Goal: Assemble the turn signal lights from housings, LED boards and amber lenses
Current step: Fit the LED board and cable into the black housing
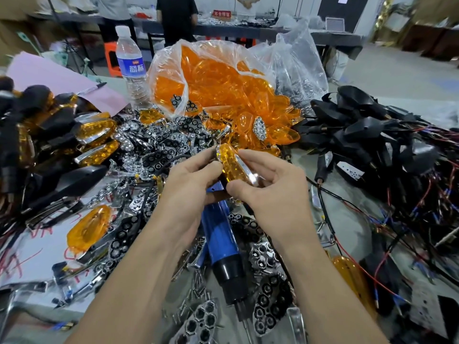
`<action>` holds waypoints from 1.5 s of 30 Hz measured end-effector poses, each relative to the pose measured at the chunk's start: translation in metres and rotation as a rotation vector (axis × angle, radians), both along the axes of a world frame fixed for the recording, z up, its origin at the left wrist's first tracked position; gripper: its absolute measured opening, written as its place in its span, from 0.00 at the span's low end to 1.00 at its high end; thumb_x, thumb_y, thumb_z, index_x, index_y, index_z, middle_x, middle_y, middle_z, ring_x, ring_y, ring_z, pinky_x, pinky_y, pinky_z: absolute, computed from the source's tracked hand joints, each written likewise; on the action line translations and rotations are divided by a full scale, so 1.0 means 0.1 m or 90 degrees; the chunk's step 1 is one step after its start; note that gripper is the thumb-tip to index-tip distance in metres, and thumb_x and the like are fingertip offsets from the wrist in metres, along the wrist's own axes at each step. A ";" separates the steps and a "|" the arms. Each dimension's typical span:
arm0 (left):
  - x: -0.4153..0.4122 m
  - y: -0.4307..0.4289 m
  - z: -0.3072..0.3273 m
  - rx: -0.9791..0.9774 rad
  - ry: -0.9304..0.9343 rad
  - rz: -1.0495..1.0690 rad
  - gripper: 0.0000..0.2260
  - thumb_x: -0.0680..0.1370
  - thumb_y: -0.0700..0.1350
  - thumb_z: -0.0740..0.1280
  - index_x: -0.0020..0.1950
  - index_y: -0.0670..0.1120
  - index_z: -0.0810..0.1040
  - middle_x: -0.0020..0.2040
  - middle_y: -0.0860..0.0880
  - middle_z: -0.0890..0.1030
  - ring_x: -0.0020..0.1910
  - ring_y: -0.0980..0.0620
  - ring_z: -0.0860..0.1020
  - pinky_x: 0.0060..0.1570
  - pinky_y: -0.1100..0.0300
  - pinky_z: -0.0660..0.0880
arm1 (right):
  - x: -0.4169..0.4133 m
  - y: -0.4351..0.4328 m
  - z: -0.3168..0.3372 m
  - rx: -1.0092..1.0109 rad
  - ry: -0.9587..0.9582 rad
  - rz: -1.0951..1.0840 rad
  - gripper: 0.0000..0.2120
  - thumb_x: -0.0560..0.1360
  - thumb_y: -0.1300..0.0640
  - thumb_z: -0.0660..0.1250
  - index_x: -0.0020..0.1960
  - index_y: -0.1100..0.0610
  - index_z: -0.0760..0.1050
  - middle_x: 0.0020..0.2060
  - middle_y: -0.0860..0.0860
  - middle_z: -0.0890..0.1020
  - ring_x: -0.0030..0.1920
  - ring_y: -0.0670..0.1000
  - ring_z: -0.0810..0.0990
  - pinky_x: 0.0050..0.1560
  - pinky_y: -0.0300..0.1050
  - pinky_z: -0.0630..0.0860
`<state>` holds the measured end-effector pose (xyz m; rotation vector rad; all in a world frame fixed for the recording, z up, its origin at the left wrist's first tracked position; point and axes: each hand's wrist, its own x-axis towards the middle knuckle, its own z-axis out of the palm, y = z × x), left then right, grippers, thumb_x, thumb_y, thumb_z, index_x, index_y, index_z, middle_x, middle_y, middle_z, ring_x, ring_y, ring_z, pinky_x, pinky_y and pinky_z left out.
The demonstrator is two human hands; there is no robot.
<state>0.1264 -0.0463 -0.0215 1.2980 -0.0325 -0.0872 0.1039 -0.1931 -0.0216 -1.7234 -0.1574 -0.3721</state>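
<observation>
lens bag (218, 78) centre-back | bottle (130, 63) left of it | wired housings (367, 135) right | assembled lights (95, 129) left | screwdriver (222, 242) front

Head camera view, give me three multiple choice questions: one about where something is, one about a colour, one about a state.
1. Where does the water bottle stand?
A. Left of the bag of amber lenses.
B. Right of it.
C. Between the forearms.

2. What colour is the body of the electric screwdriver?
A. Red.
B. Blue.
C. Green.

3. How is the turn signal light at centre?
A. Lying untouched on the table.
B. Held by the left grip and right grip.
C. Held by the left grip alone.

Answers: 1 A, the bottle rises beside the bag's left edge; 2 B, its barrel under the wrists is blue; 3 B, fingers of both curl round it.
</observation>
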 end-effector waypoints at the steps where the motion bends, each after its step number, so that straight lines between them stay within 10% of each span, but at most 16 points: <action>1: 0.00 0.01 -0.01 -0.005 -0.004 -0.003 0.13 0.84 0.38 0.64 0.62 0.48 0.85 0.58 0.44 0.86 0.58 0.42 0.84 0.48 0.49 0.83 | 0.00 -0.01 0.00 -0.003 -0.003 0.002 0.24 0.65 0.63 0.80 0.54 0.39 0.84 0.50 0.38 0.87 0.52 0.43 0.86 0.52 0.49 0.84; 12: 0.04 0.07 -0.01 0.020 -0.064 0.026 0.20 0.69 0.47 0.74 0.61 0.48 0.86 0.53 0.43 0.87 0.48 0.49 0.86 0.39 0.55 0.83 | 0.03 -0.10 0.02 0.041 -0.005 0.060 0.23 0.61 0.62 0.79 0.54 0.46 0.84 0.48 0.44 0.89 0.51 0.48 0.88 0.53 0.53 0.84; 18: 0.02 0.06 -0.03 0.020 -0.058 0.020 0.15 0.78 0.38 0.72 0.64 0.46 0.84 0.53 0.44 0.88 0.51 0.51 0.86 0.39 0.55 0.83 | -0.02 -0.02 0.04 -0.046 -0.047 0.034 0.29 0.66 0.61 0.77 0.53 0.28 0.81 0.50 0.31 0.85 0.54 0.38 0.85 0.54 0.42 0.82; 27: -0.04 -0.02 0.02 -0.044 -0.039 0.016 0.10 0.76 0.44 0.72 0.56 0.47 0.88 0.53 0.43 0.88 0.51 0.46 0.86 0.39 0.57 0.82 | -0.02 0.01 0.01 -0.034 -0.026 0.023 0.29 0.69 0.69 0.76 0.63 0.43 0.84 0.57 0.37 0.85 0.59 0.35 0.81 0.57 0.34 0.80; 33: -0.02 -0.08 -0.01 0.008 -0.081 0.109 0.11 0.81 0.35 0.69 0.49 0.47 0.89 0.47 0.42 0.88 0.45 0.44 0.86 0.42 0.52 0.84 | -0.06 0.18 -0.08 -0.119 -0.098 -0.034 0.27 0.70 0.68 0.75 0.65 0.48 0.83 0.48 0.21 0.78 0.51 0.28 0.79 0.53 0.25 0.74; 40: -0.06 -0.15 -0.03 0.054 -0.162 0.069 0.16 0.81 0.35 0.68 0.48 0.54 0.89 0.44 0.48 0.87 0.42 0.49 0.85 0.41 0.48 0.85 | 0.03 -0.12 0.03 0.169 0.150 0.104 0.26 0.70 0.50 0.74 0.67 0.39 0.78 0.53 0.43 0.86 0.49 0.37 0.85 0.41 0.31 0.79; 45: -0.09 -0.12 0.04 0.064 -0.199 0.004 0.10 0.78 0.42 0.69 0.51 0.54 0.89 0.48 0.47 0.87 0.48 0.46 0.86 0.46 0.45 0.84 | 0.03 -0.22 0.09 0.219 0.110 0.214 0.14 0.78 0.62 0.71 0.53 0.43 0.87 0.48 0.46 0.89 0.48 0.43 0.87 0.43 0.33 0.80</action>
